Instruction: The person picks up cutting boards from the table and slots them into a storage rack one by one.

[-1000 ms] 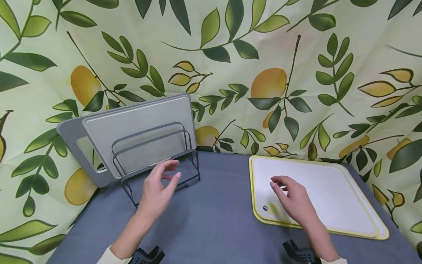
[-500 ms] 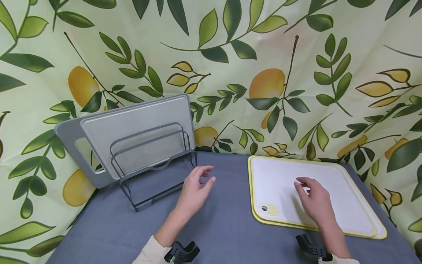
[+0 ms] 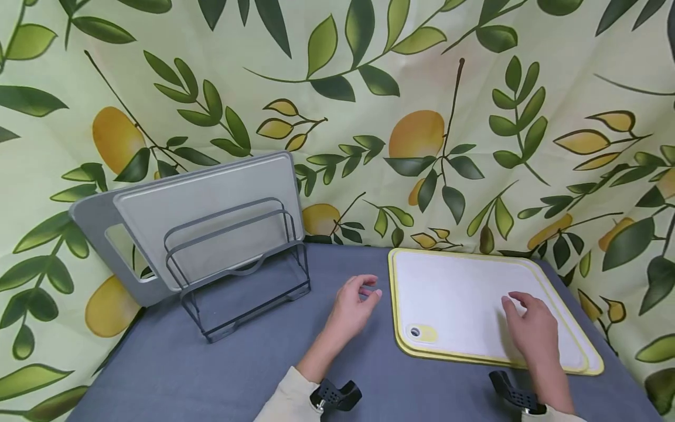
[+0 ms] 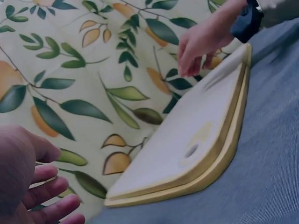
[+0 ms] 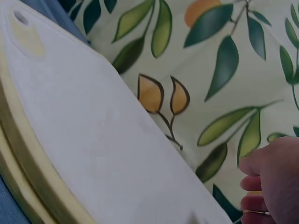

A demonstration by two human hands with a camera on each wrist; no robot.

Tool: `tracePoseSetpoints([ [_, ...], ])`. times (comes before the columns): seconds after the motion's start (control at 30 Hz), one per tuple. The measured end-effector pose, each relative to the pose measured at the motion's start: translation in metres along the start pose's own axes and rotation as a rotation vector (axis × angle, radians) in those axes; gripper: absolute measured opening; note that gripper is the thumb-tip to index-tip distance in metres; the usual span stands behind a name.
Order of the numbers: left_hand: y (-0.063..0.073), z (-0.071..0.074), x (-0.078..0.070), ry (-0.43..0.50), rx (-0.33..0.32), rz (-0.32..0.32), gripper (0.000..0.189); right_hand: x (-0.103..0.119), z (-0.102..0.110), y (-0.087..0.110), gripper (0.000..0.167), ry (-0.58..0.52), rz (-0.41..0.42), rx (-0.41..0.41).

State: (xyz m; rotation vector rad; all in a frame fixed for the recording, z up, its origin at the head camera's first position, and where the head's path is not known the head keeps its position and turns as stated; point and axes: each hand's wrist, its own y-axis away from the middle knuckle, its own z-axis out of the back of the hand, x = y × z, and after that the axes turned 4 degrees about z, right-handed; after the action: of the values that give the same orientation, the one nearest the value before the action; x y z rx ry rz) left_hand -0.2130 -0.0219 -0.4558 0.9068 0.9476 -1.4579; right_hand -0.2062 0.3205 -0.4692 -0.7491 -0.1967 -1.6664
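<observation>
Two white cutting boards (image 3: 464,299) with yellow edges lie stacked flat on the table at the right; the left wrist view shows both yellow rims and a hole near one corner. My left hand (image 3: 354,308) hovers over the cloth just left of the stack, fingers loosely bent and holding nothing. Above the right part of the boards is my right hand (image 3: 532,328), also holding nothing, its shadow falling on the white surface. To the left, a dark wire rack (image 3: 237,275) stands with a light grey cutting board (image 3: 211,223) and a darker grey board (image 3: 97,220) leaning in it.
A blue-grey cloth (image 3: 253,375) covers the table. Behind it hangs a curtain (image 3: 327,129) printed with leaves and yellow fruit, close to the rack and the far edge of the boards. The rack's front slots hold no board.
My left hand has moved right, from in front of the rack to beside the white boards. The right hand has shifted right over the stack. The head view has turned slightly right.
</observation>
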Motion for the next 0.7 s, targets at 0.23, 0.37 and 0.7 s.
tracePoseSetpoints([
  [0.23,-0.011,-0.031,0.009,0.022,-0.002,0.039,0.03,-0.018,0.003,-0.004,0.048,-0.025,-0.143,0.02],
  [0.37,-0.015,-0.047,0.014,0.074,-0.018,0.056,0.031,-0.025,0.004,-0.005,0.051,-0.05,-0.21,0.031],
  [0.7,-0.018,-0.075,0.031,0.16,-0.08,0.073,0.03,-0.046,0.01,-0.004,0.056,-0.009,-0.307,-0.029],
])
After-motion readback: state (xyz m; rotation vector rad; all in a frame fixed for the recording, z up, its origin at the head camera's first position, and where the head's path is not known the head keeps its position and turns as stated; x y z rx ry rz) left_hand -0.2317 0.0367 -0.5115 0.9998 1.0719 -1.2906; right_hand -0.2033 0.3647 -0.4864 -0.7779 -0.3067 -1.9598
